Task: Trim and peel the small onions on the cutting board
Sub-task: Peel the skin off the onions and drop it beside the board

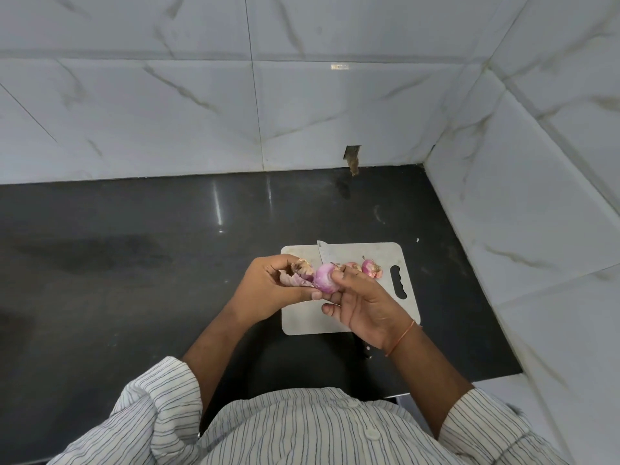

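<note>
Soft even light, glare streaks on countertop [134, 229], wide-angle edge distortion.

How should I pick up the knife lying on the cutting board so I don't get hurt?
Probably by the dark handle, which sticks off the near edge of the cutting board, coming from the near side. The knife's bare blade points away toward the wall. The right hand covers the middle of the knife, so the handle end is the part to take.
</note>
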The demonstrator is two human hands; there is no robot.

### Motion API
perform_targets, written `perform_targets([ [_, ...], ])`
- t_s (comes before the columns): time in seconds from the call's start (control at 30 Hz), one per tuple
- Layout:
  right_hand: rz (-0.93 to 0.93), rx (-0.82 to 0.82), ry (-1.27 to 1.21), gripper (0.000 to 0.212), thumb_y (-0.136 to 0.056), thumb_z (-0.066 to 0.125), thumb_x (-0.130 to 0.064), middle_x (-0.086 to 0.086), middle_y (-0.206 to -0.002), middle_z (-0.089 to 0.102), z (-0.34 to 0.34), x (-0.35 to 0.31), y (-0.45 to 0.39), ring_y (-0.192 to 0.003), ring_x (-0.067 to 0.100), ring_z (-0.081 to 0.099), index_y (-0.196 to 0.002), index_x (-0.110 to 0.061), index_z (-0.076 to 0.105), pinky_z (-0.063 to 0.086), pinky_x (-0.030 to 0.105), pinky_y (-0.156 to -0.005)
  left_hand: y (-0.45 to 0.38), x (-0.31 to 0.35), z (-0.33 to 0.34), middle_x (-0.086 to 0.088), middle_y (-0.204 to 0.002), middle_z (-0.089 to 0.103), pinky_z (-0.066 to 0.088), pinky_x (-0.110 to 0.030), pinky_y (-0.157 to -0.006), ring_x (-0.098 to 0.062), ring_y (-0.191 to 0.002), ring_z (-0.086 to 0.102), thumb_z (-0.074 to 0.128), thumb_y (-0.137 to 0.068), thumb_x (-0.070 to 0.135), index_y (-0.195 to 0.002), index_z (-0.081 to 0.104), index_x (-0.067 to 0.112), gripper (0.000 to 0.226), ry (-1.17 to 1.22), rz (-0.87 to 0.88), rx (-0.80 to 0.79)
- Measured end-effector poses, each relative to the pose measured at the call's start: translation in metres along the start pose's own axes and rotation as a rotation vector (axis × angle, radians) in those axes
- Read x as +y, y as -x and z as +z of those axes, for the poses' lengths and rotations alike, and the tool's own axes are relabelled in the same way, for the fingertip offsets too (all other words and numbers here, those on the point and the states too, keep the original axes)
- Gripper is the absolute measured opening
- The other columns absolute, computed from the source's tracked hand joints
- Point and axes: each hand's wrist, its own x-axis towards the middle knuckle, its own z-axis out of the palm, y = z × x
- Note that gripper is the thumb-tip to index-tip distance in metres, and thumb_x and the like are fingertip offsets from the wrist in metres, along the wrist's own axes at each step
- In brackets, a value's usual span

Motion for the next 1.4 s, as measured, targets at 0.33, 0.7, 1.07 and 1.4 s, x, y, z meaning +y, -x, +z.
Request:
perform_targets([
  [0.33, -0.044, -0.140, 0.095, 0.063, -0.074, 0.096, -0.035, 0.019, -0.122, 0.071, 0.001, -0.017, 0.000, -0.100, 0.020, 0.071, -0.125, -0.004, 0.075, 0.063, 0.028, -0.083, -0.002, 0.017, -0.006, 0.009, -0.093, 0.072, 0.055, -0.023, -0.084, -0.011, -0.090, 0.070, 0.077, -0.090, -0.003, -0.097, 0.074, 0.007, 0.012, 0.026, 0.020, -0.135],
  [0.7, -0.085, -0.063, -0.146, 0.054, -0.097, 0.072, -0.017, 0.037, -0.141, 0.055, 0.009, 0.007, -0.003, -0.109, 0.033, 0.066, -0.143, 0.008, 0.057, 0.064, 0.030, -0.079, 0.003, 0.020, 0.006, 0.000, -0.102, 0.072, 0.061, -0.048, -0.082, -0.028, -0.096, 0.073, 0.102, -0.068, 0.010, -0.100, 0.068, 0.032, 0.052, -0.065, 0.047, -0.083],
  [1.07, -0.074, -0.034, -0.233, 0.038, -0.104, 0.063, -0.014, 0.031, -0.144, 0.060, 0.026, 0.007, 0.001, -0.123, 0.030, 0.067, -0.136, 0.007, 0.064, 0.061, 0.031, -0.098, -0.003, 0.012, 0.011, -0.014, -0.082, 0.064, 0.058, -0.045, -0.070, -0.027, -0.077, 0.066, 0.098, -0.073, 0.006, -0.086, 0.058, 0.000, 0.042, -0.064, 0.097, 0.043],
  [1.4, -0.089, 0.013, -0.212, 0.032, -0.097, 0.071, -0.014, 0.025, -0.131, 0.068, 0.024, -0.003, 0.002, -0.121, 0.032, 0.062, -0.127, -0.002, 0.071, 0.058, 0.042, -0.106, 0.000, 0.020, 0.014, -0.004, -0.102, 0.073, 0.064, -0.052, -0.089, -0.032, -0.099, 0.076, 0.092, -0.076, -0.002, -0.106, 0.065, 0.009, 0.042, 0.113, 0.035, 0.073],
])
